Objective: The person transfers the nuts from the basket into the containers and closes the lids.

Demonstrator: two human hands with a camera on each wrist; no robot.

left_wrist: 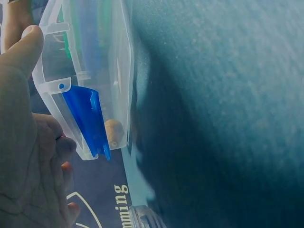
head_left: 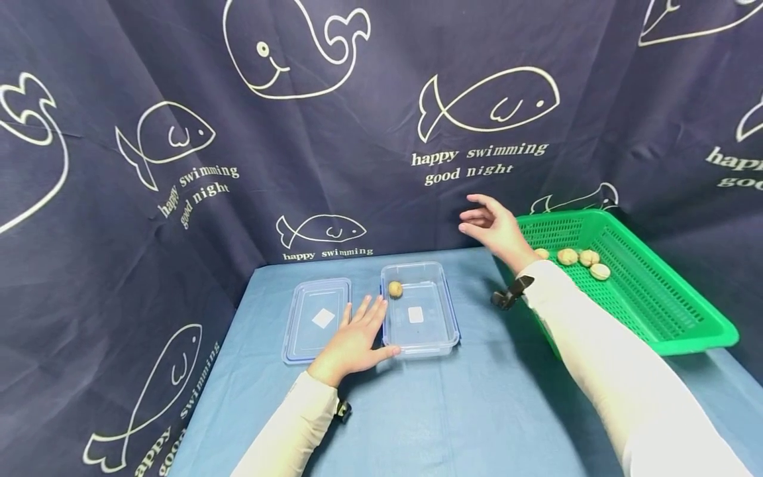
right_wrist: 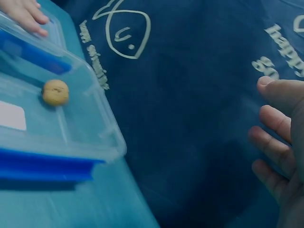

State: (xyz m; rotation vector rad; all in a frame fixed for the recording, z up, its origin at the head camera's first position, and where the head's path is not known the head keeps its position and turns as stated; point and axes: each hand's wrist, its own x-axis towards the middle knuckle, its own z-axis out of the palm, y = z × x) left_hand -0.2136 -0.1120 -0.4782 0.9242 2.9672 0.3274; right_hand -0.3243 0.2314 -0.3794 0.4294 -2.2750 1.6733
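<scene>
A clear plastic box [head_left: 429, 311] with blue side clips stands on the table, and one walnut [head_left: 395, 289] lies in its far left corner. My left hand [head_left: 356, 338] rests against the box's left rim, thumb at the near corner and fingers spread along the side. In the left wrist view a blue clip [left_wrist: 88, 116] hangs beside those fingers. My right hand [head_left: 495, 228] is raised behind the table's far side, between box and basket, fingers loosely bent with nothing between them. Several walnuts [head_left: 567, 256] lie in the green basket [head_left: 685, 318].
Left of the box lies its clear lid [head_left: 304, 324] with a blue seal, partly behind my left hand. The green basket stands at the right, partly covered by my right arm. A dark cloth curtain [head_left: 387, 146] with fish drawings closes off the back.
</scene>
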